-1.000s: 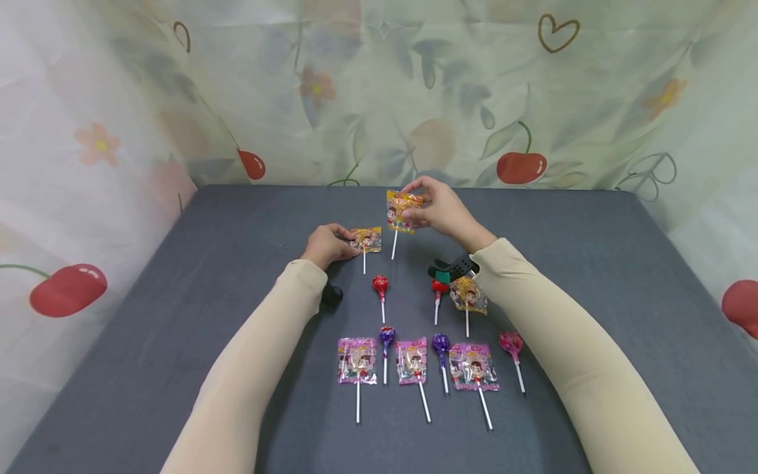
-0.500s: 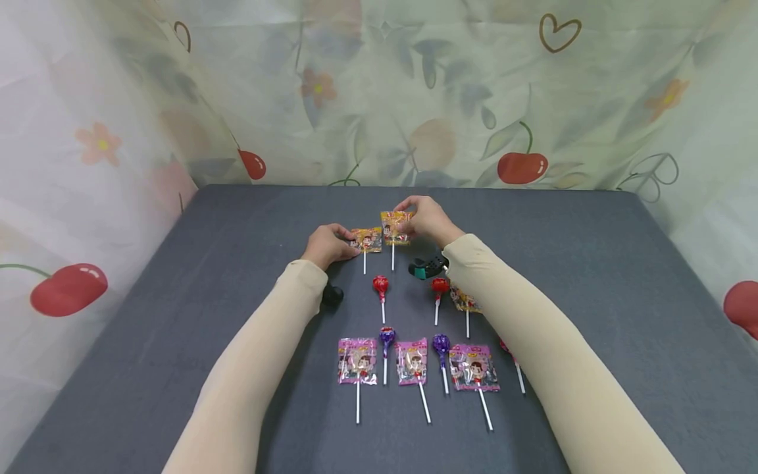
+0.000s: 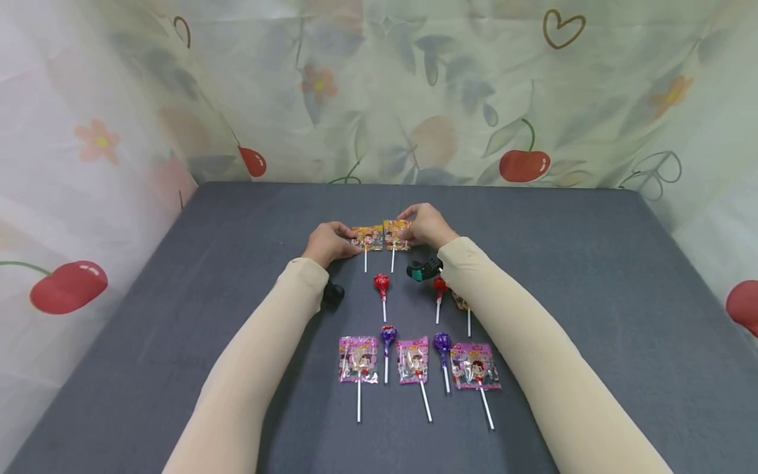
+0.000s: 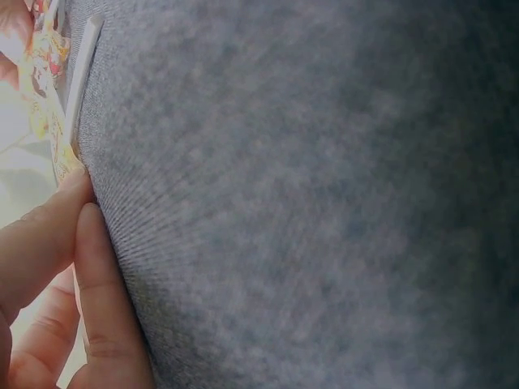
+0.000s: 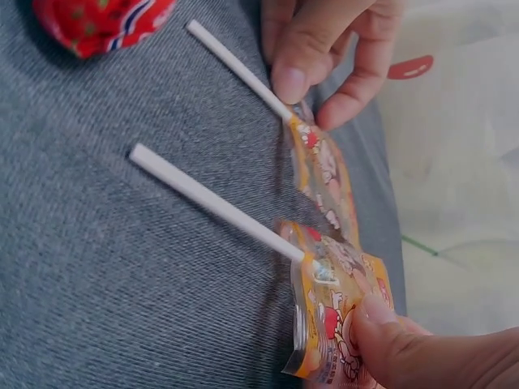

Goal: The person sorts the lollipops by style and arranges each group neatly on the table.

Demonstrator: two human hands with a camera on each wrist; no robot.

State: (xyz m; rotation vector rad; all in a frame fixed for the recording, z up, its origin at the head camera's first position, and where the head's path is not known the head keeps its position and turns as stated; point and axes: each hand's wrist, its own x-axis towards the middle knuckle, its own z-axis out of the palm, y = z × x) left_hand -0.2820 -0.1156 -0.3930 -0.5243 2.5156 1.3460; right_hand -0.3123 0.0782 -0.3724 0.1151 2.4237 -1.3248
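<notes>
At the table's far middle, two flat lollipops in orange-and-clear wrappers lie side by side, sticks toward me. My left hand (image 3: 328,243) pinches the left edge of the left lollipop (image 3: 370,237) against the cloth. My right hand (image 3: 431,227) grips the right lollipop (image 3: 393,235) by its wrapper's right side, with the thumb on top. In the right wrist view, the right lollipop's wrapper (image 5: 324,324) sits close beside the other wrapper (image 5: 324,174); whether they touch I cannot tell. The left wrist view shows my left fingers (image 4: 101,275) at the wrapper's edge.
Nearer are red round lollipops (image 3: 381,283) and another orange-wrapped one (image 3: 460,301), partly under my right sleeve. The front row alternates pink-wrapped flat lollipops (image 3: 358,359) and purple round ones (image 3: 387,334). A patterned curtain (image 3: 379,92) hangs behind the dark table (image 3: 177,342).
My right hand has come down and slightly toward me, bringing its lollipop level with the left one. The right sleeve now covers the pink round lollipop. My left hand stays put.
</notes>
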